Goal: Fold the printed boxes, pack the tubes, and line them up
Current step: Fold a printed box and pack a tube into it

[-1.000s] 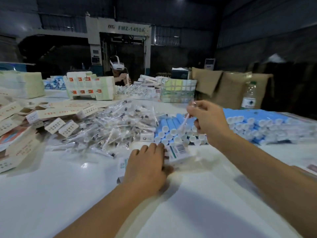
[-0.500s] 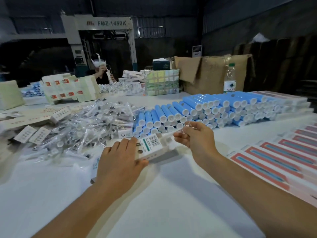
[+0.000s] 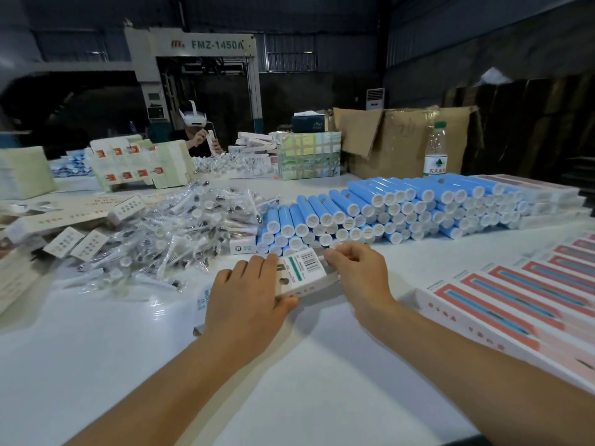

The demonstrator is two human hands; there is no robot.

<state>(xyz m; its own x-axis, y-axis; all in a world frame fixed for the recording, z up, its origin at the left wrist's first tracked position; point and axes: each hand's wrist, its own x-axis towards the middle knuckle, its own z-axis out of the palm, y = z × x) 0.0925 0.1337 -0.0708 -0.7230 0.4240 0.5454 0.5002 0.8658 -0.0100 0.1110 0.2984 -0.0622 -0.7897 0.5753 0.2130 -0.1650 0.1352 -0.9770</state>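
Two hands meet over one printed box (image 3: 302, 272) at the middle of the white table (image 3: 128, 365). The left hand (image 3: 248, 300) lies palm down across the box's near end, its fingers (image 3: 257, 268) curled over the top face and the thumb pressing the near side edge, so the box is gripped between them. The barcode panel of the box shows just beyond those fingertips. The right hand (image 3: 357, 268) sits at the box's far right end, fingers bent and bunched with the tips pinching the end flap; what exactly lies between the tips is too small to tell. The box is slightly tilted, its far end raised off the table.

Just beyond the hands, a stack of blue tubes (image 3: 386, 210) with white caps lies in rows, caps facing the camera. To their left is a loose heap of clear plastic-wrapped pieces (image 3: 180, 233), touching the tube stack's left end. Flat printed carton blanks (image 3: 74, 243) lie at the far left. Along the right edge, finished pink-and-white boxes (image 3: 515, 300) lie side by side in a line. A water bottle (image 3: 435, 149) stands upright behind the tubes, in front of an open cardboard carton (image 3: 396, 136). Another person (image 3: 199, 130) wearing a headset sits across the table.
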